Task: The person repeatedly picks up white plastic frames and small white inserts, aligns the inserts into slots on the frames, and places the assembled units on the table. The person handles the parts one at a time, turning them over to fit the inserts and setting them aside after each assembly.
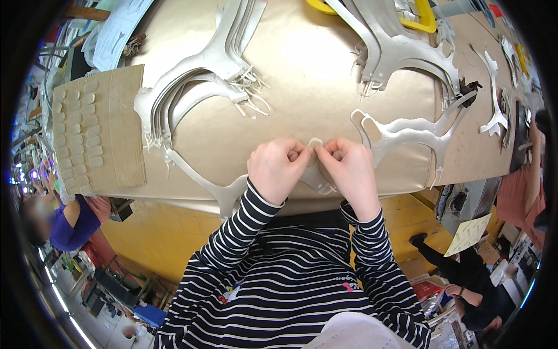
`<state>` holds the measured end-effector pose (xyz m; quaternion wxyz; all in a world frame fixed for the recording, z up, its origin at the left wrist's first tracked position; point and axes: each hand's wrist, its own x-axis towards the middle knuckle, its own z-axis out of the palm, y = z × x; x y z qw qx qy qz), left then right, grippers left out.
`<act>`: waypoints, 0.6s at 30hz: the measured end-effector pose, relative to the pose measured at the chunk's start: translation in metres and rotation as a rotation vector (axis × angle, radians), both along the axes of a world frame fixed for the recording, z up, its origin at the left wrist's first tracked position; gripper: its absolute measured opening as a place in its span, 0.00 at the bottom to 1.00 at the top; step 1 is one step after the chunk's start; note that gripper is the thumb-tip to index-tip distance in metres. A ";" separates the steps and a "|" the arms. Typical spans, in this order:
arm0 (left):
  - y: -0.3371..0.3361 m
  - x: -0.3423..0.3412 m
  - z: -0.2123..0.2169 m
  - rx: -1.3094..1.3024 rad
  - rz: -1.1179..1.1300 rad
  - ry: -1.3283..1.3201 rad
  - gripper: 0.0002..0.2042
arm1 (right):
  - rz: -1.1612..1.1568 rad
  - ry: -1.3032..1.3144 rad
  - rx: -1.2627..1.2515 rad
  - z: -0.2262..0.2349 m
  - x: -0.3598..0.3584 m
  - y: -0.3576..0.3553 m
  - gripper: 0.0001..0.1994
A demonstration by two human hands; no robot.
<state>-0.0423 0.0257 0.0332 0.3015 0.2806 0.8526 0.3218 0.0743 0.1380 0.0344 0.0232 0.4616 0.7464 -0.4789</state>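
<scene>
Close to the table's near edge, my left hand (pixel 276 170) and my right hand (pixel 352 174) are side by side, fingers pinched. Between their fingertips they hold the small rounded tab of a pale leather-like cut piece (pixel 314 175), whose lower part hangs between my wrists. What the fingertips press on is partly hidden. Left of my left hand, a strap-like pale piece (pixel 203 184) runs under my forearm. To the right of my right hand lies a curved pale piece (pixel 407 129) with a looped end.
Stacks of curved pale pieces (pixel 200 63) with loose strips lie far left, and more (pixel 401 55) far right beside a yellow tray (pixel 428 18). A cardboard sheet (pixel 127 125) at left bears rows of small oval patches (pixel 90 121). Other people stand beyond both table ends.
</scene>
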 end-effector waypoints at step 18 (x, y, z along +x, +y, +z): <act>0.002 -0.003 0.004 -0.071 -0.015 -0.048 0.11 | 0.250 0.290 0.394 -0.009 0.028 -0.017 0.19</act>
